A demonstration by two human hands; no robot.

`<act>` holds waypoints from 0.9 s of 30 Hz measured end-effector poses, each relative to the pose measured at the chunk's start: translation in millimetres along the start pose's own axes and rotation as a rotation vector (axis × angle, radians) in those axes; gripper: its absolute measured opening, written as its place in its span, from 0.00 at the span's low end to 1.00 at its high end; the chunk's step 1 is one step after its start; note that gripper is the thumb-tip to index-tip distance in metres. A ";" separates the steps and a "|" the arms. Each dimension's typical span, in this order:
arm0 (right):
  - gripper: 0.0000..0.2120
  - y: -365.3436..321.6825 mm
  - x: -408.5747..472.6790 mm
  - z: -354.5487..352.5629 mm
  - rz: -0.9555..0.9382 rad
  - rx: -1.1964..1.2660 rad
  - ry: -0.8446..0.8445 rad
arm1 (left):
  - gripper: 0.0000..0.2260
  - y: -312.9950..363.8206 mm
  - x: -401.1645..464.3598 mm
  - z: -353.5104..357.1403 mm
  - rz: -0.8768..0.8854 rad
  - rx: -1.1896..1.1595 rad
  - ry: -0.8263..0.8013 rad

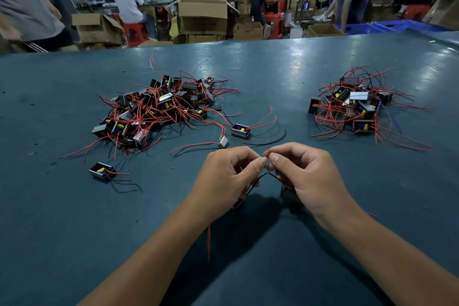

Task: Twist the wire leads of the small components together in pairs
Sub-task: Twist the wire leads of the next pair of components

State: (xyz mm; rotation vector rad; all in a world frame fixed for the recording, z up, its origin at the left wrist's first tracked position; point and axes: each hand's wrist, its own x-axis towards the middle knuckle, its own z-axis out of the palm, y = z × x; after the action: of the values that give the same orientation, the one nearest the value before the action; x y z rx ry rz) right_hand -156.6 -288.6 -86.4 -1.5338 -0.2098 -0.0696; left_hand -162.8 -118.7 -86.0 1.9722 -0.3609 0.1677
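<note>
red leads (267,153) pinched between both hands' grips

Readable text: none. You have no legible labels, brands or numbers on the components (240,130), the boxes (202,16) or the crates (395,26); any markings are too small or blurred.
</note>
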 end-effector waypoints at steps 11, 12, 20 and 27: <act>0.06 -1.1 -0.8 0.9 -0.044 0.018 0.029 | 0.04 2.9 -1.5 1.0 -0.010 -0.027 0.006; 0.05 -1.1 -0.8 1.6 -0.056 0.030 0.026 | 0.04 3.4 -1.8 1.2 -0.007 -0.020 0.008; 0.05 -1.9 -1.5 3.6 -0.117 0.034 0.036 | 0.03 9.9 -4.7 1.2 0.072 0.090 0.066; 0.07 -8.7 -8.9 -3.6 -0.359 -0.384 -0.026 | 0.04 27.1 0.5 -9.8 0.358 0.474 0.163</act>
State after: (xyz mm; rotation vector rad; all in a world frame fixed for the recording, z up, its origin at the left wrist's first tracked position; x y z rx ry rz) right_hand -166.5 -293.2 -79.6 -1.8632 -0.5148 -0.3936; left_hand -170.7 -120.3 -58.4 2.3206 -0.6081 0.6931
